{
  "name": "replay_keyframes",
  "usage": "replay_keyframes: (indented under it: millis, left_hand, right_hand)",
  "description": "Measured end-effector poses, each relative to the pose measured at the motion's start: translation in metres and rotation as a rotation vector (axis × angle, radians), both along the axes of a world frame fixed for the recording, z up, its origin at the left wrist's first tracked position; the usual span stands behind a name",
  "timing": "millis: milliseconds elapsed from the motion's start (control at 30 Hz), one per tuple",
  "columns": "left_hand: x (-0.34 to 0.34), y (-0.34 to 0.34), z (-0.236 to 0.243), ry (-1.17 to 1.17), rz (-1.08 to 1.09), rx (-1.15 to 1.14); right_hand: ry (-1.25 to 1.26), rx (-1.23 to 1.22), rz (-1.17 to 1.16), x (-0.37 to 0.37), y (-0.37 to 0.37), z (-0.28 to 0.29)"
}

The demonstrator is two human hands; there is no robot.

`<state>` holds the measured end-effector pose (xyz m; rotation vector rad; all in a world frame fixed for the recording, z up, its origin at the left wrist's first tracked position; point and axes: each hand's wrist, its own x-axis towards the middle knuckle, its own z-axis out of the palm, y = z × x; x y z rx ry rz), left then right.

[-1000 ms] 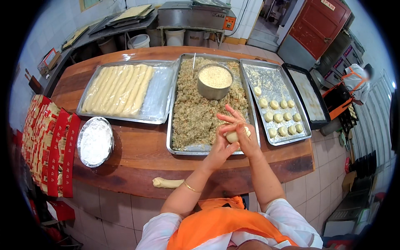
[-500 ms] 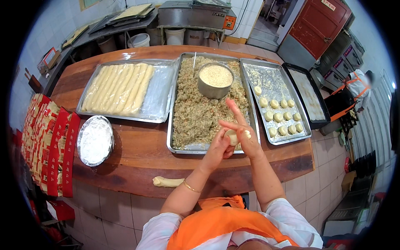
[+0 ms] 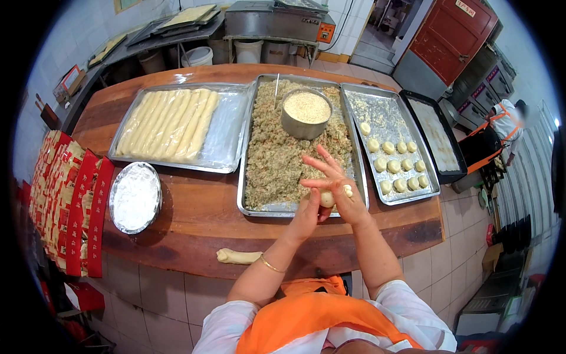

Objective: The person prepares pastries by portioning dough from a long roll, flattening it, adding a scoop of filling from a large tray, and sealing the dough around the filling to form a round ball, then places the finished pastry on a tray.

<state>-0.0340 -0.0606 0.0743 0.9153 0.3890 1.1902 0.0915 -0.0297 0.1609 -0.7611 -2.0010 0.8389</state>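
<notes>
Over the near edge of the filling tray, a pale dough ball (image 3: pixel 326 199) sits between my two hands. My left hand (image 3: pixel 306 215) cups it from below and the left, fingers curled round it. My right hand (image 3: pixel 349 203) grips its upper right side, with the other fingers spread out over the tray. A small lump of dough (image 3: pixel 348 190) shows at the right hand's outer side. Beneath the hands lies the steel tray (image 3: pixel 240 183) of crumbly brownish filling (image 3: pixel 274 156), with a metal bowl of pale seeds (image 3: pixel 306 108) standing in it. A short dough roll (image 3: pixel 238 256) rests by my left forearm.
To the right, a tray (image 3: pixel 407 197) holds rows of small round dough pieces (image 3: pixel 400 185); a dark baking tray (image 3: pixel 453 175) lies beyond. Left are a tray of long dough strips (image 3: pixel 168 124), a bowl of white flour (image 3: pixel 134 197) and red packaging (image 3: pixel 82 218). Another person (image 3: pixel 508 127) stands far right.
My right hand's raised fingers have come down and fanned out to the left over the dough ball. The ball is now more covered by the hands. Trays and bowls stay put.
</notes>
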Motion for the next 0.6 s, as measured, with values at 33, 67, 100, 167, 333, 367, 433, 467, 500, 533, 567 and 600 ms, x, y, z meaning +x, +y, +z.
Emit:
replay_keyframes:
  millis: [33,67,100,167,333,367,433,467,500,533,567,600]
  left_hand:
    - [0.003,-0.001,-0.006,0.005,0.021,-0.019]
    - [0.013,-0.010,0.015,-0.002,0.092,-0.067]
    - [0.014,-0.014,0.025,-0.007,0.117,-0.089]
    - [0.008,-0.016,0.039,-0.015,0.134,-0.104]
    - [-0.007,-0.008,0.027,-0.086,0.035,-0.072]
    - [-0.002,-0.008,0.030,-0.109,0.057,-0.075]
    - [0.002,-0.007,0.031,-0.141,0.094,-0.085]
    - [0.002,-0.005,0.028,-0.151,0.109,-0.094]
    - [0.002,-0.005,0.026,-0.161,0.124,-0.103]
    - [0.001,-0.005,0.024,-0.239,0.086,-0.125]
    - [-0.003,-0.005,0.024,-0.314,0.048,-0.145]
    - [-0.006,-0.005,0.024,-0.390,0.009,-0.165]
  right_hand:
    - [-0.067,-0.002,0.052,0.003,0.002,0.001]
    - [-0.037,0.016,0.016,0.002,0.002,0.000]
    - [-0.009,0.033,-0.025,0.000,0.000,0.003]
    - [-0.150,0.089,-0.182,-0.001,-0.008,0.012]
    - [-0.376,0.111,-0.356,0.004,-0.018,0.032]
    - [-0.327,0.038,-0.339,0.004,-0.018,0.032]
    - [-0.299,0.061,-0.301,0.008,-0.015,0.037]
    - [-0.320,0.037,-0.279,0.011,-0.014,0.042]
    - [-0.342,0.013,-0.256,0.013,-0.014,0.048]
    - [-0.371,-0.082,-0.252,0.014,-0.015,0.054]
    - [-0.366,-0.085,-0.235,0.014,-0.015,0.059]
    - [-0.361,-0.089,-0.217,0.014,-0.016,0.063]
